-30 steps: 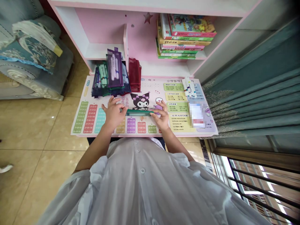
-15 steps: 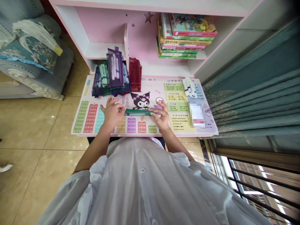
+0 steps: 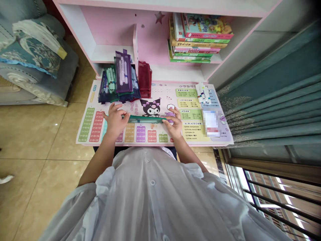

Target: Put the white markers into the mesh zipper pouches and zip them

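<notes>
On the pink times-table desk mat (image 3: 163, 95), a green pouch (image 3: 145, 119) lies crosswise, pinched at either end by the left hand (image 3: 115, 120) and right hand (image 3: 174, 124).

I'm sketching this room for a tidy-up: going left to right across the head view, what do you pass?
grey sofa → left hand → green pouch → right hand → white markers → teal curtain

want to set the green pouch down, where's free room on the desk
Free: the pink printed desk mat between the dark red pouches and white markers, and the yellow panel beside your right hand. Crowded: the purple-and-green pouch stack.
</notes>
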A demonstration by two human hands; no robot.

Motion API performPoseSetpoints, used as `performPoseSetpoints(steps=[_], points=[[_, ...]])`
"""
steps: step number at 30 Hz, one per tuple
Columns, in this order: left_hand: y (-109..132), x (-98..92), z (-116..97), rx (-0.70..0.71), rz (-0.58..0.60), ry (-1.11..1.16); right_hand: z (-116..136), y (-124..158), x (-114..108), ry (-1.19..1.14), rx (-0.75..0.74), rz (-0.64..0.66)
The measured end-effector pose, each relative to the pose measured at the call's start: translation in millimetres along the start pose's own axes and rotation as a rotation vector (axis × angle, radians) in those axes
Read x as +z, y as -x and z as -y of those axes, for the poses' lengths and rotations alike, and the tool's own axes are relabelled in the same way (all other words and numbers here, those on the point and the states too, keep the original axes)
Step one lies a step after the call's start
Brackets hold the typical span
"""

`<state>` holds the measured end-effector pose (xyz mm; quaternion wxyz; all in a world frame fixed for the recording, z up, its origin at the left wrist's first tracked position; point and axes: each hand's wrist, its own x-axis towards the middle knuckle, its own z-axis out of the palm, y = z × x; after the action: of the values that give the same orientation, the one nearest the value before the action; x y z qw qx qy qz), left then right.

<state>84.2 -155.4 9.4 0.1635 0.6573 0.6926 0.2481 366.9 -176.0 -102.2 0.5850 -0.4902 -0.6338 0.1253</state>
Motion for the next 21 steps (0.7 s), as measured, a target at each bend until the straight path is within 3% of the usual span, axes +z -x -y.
performPoseSetpoints(steps=[21], points=[[0.2, -7.7, 6.7, -0.047, -0.043, -0.024, -1.7, -2.1, -2.5, 0.022, 0.007, -0.004]])
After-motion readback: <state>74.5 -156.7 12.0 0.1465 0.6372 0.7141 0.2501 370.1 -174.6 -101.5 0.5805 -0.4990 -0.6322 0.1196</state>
